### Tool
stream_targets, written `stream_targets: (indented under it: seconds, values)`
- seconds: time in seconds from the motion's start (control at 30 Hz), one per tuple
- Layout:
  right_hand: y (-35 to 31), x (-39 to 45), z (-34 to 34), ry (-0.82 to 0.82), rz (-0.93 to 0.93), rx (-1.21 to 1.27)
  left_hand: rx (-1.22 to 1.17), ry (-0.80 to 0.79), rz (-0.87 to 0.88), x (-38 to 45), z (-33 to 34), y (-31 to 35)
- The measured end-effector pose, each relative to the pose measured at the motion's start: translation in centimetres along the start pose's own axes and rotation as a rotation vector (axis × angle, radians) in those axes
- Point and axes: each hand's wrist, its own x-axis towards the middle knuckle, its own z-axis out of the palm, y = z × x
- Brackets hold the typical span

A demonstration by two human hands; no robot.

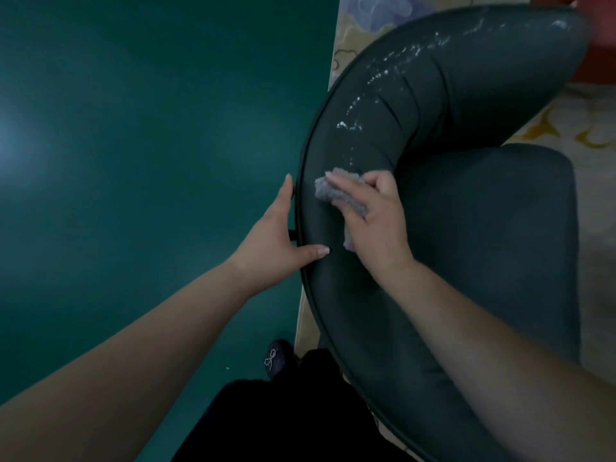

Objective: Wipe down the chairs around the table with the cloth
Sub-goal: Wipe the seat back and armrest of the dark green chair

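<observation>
Right hand: The right hand point(373, 215) presses a crumpled grey cloth point(336, 195) onto the top of a chair's curved backrest, fingers curled over the fabric and gripping it.
Cloth: It sits bunched under the right hand's fingers, on the padded upper rim of the backrest, with one end trailing down below the palm.
Left hand: The left hand point(283, 241) rests against the outer edge of the backrest, fingers straight along the dark rim and the thumb laid flat on the padding, just beside the cloth.
Chair: A dark teal chair point(466, 228) with a rounded, wrap-around backrest and a cushioned seat fills the right half of the view; a trail of white specks runs along the top of the backrest beyond the cloth.
Floor: A plain green floor point(133, 161) lies to the left; a pale patterned rug point(566, 128) shows under and behind the chair.
Below: A dark shoe point(278, 356) with a sparkling bow motif and dark clothing point(283, 421) appear at the bottom edge.
</observation>
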Motion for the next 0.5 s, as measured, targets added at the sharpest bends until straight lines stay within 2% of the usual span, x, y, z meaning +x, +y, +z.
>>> stream_targets:
  seconds: [0.1, 0.17, 0.23, 0.37, 0.5]
  values:
    - [0.6, -4.1, -0.8, -0.045, -0.015, 0.035, 0.01, -0.028, 0.018, 1.1, -0.6, 0.4]
    - [0.7, -3.7, -0.7, -0.033, -0.005, -0.007, 0.032, -0.052, 0.022, 1.5, -0.8, 0.4]
    - [0.6, -1.2, -0.1, 0.018, -0.024, -0.069, 0.045, -0.062, 0.016, 1.9, -1.0, 0.3]
    - [0.1, 3.1, 1.3, 0.151, 0.068, -0.032, 0.058, -0.079, 0.047, 3.3, -1.8, 0.4]
    - [-0.2, -1.0, 1.2, 0.183, 0.109, -0.011, 0.052, -0.144, 0.091, 5.4, -2.9, 1.2]
